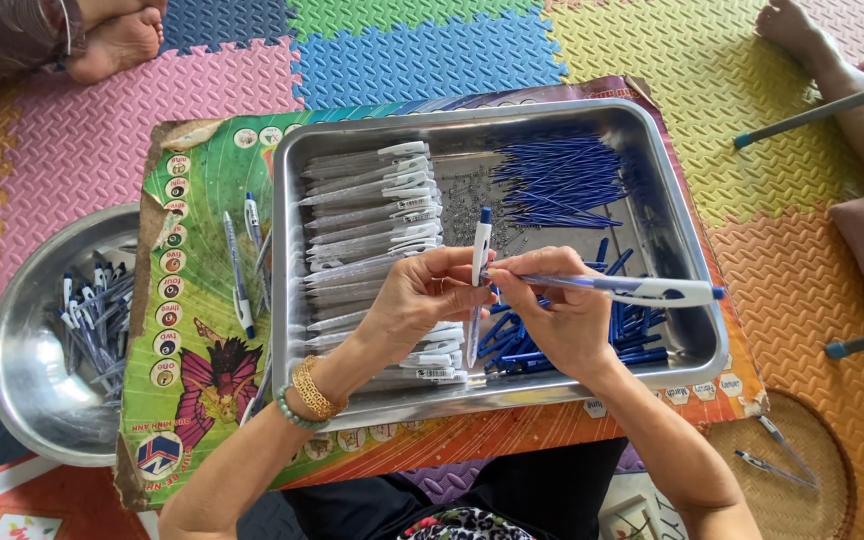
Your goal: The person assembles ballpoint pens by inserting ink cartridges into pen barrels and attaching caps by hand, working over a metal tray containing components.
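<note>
Floor: bright foam puzzle mats [422,50] in pink, blue, green and yellow are spread underneath, with a printed cardboard sheet [202,330] laid on top, seemingly as a work surface.
Tray: a steel tray [692,300] is set on the cardboard, sorted into zones, probably so each part is within reach: clear pen barrels [372,210] stacked at left, blue refills [557,180] top right, small springs [467,205] between.
Left hand: the left hand [417,295] is closed around a white pen [478,275], held upright over the tray, tip down.
Right hand: the right hand [562,305] is pinched shut on a second pen [642,290], kept level and pointing right.
Bowl: a steel bowl [22,390] at left is seen holding a loose heap of pens.
Strays: two pens [242,265] are left on the cardboard.
Others: bare feet [117,40] of another person are glimpsed at the top edge.
</note>
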